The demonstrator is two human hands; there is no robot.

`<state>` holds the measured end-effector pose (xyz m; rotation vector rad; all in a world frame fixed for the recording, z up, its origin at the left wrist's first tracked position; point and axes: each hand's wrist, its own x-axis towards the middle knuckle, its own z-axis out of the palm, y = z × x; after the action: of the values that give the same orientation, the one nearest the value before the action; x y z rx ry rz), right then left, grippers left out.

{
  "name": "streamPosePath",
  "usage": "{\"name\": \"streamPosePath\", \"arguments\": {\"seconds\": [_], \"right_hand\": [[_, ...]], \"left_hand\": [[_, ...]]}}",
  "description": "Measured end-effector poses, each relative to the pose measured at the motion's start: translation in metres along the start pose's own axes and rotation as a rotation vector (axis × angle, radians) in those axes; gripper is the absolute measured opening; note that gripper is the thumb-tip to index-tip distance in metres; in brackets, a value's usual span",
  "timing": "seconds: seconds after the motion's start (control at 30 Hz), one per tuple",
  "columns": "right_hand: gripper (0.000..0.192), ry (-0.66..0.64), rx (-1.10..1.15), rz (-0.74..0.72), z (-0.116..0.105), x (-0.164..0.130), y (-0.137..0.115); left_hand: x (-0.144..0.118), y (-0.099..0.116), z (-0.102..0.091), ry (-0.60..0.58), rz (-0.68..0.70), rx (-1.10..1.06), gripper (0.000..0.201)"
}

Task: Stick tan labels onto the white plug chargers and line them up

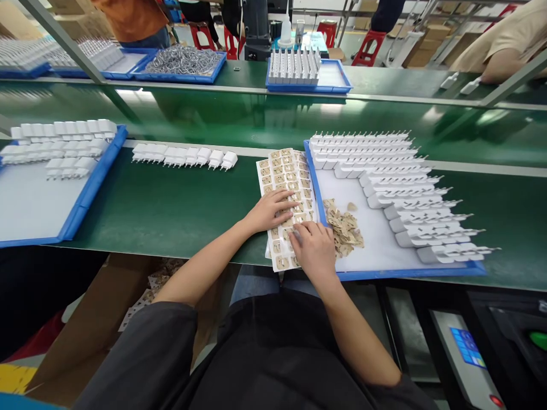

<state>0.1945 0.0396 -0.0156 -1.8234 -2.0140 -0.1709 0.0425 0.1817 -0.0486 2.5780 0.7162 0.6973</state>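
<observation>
Laid flat with the left hand [272,210], fingers spread and gripping nothing, on the sheet of tan die-cut labels [280,172] upon the green workbench [183,199], probably to stop any sliding. Bent over the same sheet's right side with the right hand [316,247], thumb and fingertips close together; impossible to tell whether pinching a label or merely touching. Placed squarely before the body, right beside the blue-rimmed tray [410,275], apparently for a short reach to the loose tan pieces [345,232] along that tray's left side (spare labels or peeled scrap, hard to say which). Ranked there in stepped rows, in the case of the white two-pin plug adapters [384,182], pins outward, perhaps for easy picking. No clear view of the labels beneath both hands, nor of the second sheet [308,182] underneath, visible only at its edges. No full view of the left-hand blue tray [92,182], cut off by the frame, or of the orange-clad co-worker [132,20], cropped at the top.
</observation>
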Motion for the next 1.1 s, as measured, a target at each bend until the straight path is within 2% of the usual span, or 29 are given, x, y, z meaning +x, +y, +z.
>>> {"name": "streamPosePath", "arguments": {"seconds": [0.2,0.33,0.4,0.5,0.57,0.63,0.73,0.8,0.9,0.97,1.1], "right_hand": [[0.012,0.035,0.033,0.018,0.003,0.0,-0.003],[0.015,-0.021,0.079,0.012,-0.001,0.004,-0.002],[0.015,-0.088,0.25,-0.058,-0.011,0.004,0.003],[0.009,-0.156,0.647,-0.138,-0.033,-0.005,0.022],[0.006,-0.059,0.801,-0.047,-0.045,-0.016,0.042],[0.004,0.066,0.824,0.092,-0.052,-0.03,0.063],[0.005,0.105,0.822,0.213,-0.052,-0.049,0.086],[0.007,0.103,0.853,0.23,-0.05,-0.058,0.093],[0.006,0.095,0.881,0.22,-0.047,-0.064,0.095],[0.005,0.096,0.875,0.213,-0.047,-0.064,0.094],[0.006,0.136,0.868,0.185,-0.049,-0.062,0.096]], "left_hand": [[0.0,0.0,0.0,-0.012,-0.001,0.008,0.037],[-0.001,0.001,0.0,-0.011,-0.007,0.004,0.037],[-0.001,0.001,0.0,-0.007,-0.012,-0.004,0.038],[-0.001,0.001,0.0,-0.009,-0.015,-0.014,0.038],[-0.002,0.001,0.0,-0.013,-0.012,-0.016,0.038],[-0.003,0.002,-0.001,0.004,-0.012,-0.019,0.037],[0.002,0.008,-0.004,0.078,-0.004,-0.033,0.03],[0.016,0.019,-0.004,0.112,0.016,-0.037,0.027],[0.057,0.051,0.004,0.098,0.045,-0.002,0.03],[0.094,0.078,0.02,0.085,0.05,0.036,0.041],[0.162,0.123,0.069,0.074,0.005,0.088,0.058]]}}
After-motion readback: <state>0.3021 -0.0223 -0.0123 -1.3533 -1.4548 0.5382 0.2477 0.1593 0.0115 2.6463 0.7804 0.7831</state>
